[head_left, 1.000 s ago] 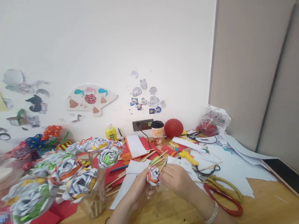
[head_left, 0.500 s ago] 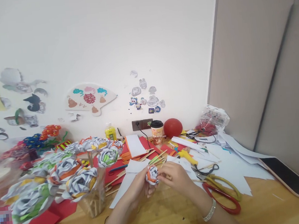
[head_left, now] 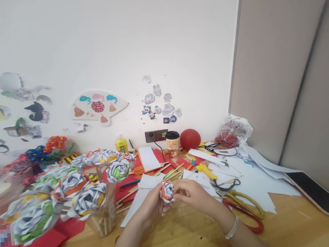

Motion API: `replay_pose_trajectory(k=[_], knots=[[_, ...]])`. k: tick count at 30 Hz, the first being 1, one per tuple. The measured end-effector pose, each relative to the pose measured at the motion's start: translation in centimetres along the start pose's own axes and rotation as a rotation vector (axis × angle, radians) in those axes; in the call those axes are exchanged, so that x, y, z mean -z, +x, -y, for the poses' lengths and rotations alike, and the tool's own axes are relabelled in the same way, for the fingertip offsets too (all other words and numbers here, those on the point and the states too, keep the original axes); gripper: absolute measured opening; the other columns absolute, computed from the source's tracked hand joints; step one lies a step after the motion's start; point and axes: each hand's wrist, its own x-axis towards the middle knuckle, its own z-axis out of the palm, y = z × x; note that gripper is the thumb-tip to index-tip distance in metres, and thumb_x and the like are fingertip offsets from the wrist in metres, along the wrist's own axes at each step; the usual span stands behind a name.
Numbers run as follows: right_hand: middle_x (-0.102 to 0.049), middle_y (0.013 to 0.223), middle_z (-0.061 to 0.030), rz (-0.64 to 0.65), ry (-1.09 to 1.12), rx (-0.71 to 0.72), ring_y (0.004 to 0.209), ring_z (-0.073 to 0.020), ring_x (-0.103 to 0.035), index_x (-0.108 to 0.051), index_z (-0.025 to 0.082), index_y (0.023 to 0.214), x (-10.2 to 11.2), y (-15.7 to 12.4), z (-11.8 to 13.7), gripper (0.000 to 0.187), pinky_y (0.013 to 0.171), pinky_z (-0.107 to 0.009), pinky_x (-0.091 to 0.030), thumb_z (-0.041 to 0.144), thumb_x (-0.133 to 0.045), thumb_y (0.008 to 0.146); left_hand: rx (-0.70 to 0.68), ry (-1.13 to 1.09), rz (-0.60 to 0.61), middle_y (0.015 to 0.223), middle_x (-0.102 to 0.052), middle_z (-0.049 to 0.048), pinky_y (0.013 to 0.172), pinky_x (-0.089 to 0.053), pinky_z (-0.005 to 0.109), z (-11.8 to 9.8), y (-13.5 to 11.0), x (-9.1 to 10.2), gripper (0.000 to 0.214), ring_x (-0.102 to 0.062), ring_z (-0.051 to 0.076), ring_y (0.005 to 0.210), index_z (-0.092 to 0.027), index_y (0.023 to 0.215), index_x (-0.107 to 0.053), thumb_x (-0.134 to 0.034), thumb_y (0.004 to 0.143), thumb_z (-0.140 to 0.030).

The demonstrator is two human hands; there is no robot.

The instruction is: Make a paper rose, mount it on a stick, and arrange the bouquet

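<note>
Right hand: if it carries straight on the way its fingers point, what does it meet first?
The right hand points left, its fingertips already on the paper rose. Straight on, it would press the rose into the left hand cupping it. Depth between them is hard to judge.

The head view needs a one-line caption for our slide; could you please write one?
Both hands, left hand and right hand, pinch a small paper rose above a cluttered wooden table, finished paper roses nearby.

The paper flower [head_left: 167,191] is grey-white with an orange edge. Finished paper flowers [head_left: 72,189] show the same grey-white, trimmed orange, yellow or green. The ball [head_left: 190,139] is red — the bottle [head_left: 121,143] yellow — scissors [head_left: 244,210] red and yellow.
</note>
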Motion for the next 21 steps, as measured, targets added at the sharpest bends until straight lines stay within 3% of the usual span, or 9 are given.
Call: replay_pose_trajectory(k=[4,11,21], knots=[[-0.066,0.081,0.0003,0.025,0.08,-0.078,0.075,-0.0145,-0.058,-0.067,0.02,0.08,0.15,-0.16,0.18,0.007,0.066,-0.022,-0.042,0.015,-0.063,0.078,-0.005,0.029,-0.001,0.048,-0.054,-0.0008,0.033,-0.021,0.017,0.08,0.05,0.06,0.041,-0.035,0.005,0.031,-0.017,0.067,-0.053,-0.037,0.085,-0.05],[-0.067,0.077,-0.0006,-0.012,0.139,-0.043,0.071,-0.0142,-0.057,-0.069,0.019,0.081,0.05,-0.03,0.19,0.01,0.065,-0.022,-0.041,0.02,-0.06,0.082,0.02,0.012,0.008,0.048,-0.054,-0.0006,0.033,-0.021,0.017,-0.11,-0.05,-0.09,0.043,-0.036,0.005,0.031,-0.016,0.067,-0.054,-0.034,0.087,-0.049],[-0.069,0.078,-0.0003,0.028,-0.058,-0.005,0.07,-0.0128,-0.059,-0.07,0.02,0.084,0.21,-0.14,0.36,0.012,0.063,-0.02,-0.04,0.015,-0.059,0.083,-0.008,0.03,0.017,0.049,-0.054,-0.0008,0.033,-0.021,0.018,0.0,0.01,0.2,0.043,-0.036,0.005,0.031,-0.016,0.066,-0.054,-0.036,0.086,-0.05]])
